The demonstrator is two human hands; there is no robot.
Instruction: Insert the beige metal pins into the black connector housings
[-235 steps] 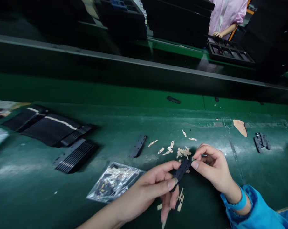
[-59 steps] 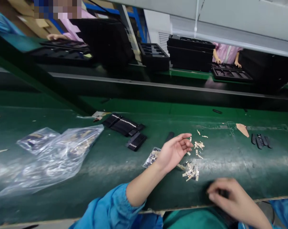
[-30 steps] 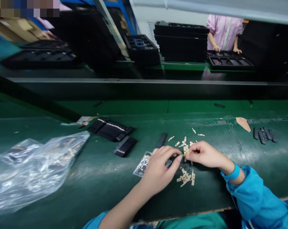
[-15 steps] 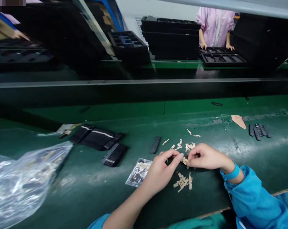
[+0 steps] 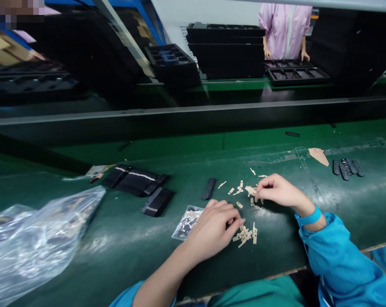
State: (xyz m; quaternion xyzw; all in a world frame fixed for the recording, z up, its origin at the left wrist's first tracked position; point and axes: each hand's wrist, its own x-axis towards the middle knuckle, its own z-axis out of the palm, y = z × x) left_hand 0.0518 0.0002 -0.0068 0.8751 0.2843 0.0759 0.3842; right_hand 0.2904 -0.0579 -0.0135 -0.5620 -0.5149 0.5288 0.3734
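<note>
My left hand (image 5: 214,224) is curled at the upper left edge of a pile of small flat beige pieces (image 5: 245,235). Its fingertips are closed, and whatever they hold is hidden. Farther out, my right hand (image 5: 279,190) pinches at a second heap of beige pieces (image 5: 250,190), fingertips touching one of the small beige pieces. A few more lie scattered around it, such as a single beige piece (image 5: 239,205) between the hands. Partly behind my left hand lies a small clear bag (image 5: 187,221) of tiny parts.
A black slotted part (image 5: 208,189) lies beyond my left hand. Black parts (image 5: 135,180) and a large plastic bag (image 5: 46,238) are on the left. Several black pieces (image 5: 348,168) lie right. Across a dark rail (image 5: 193,121), a person in pink (image 5: 287,32) handles a black tray (image 5: 298,76).
My hands have moved apart. The left has come down to the nearer pile; the right has moved outward to the farther heap. The piece held between them has left that spot.
</note>
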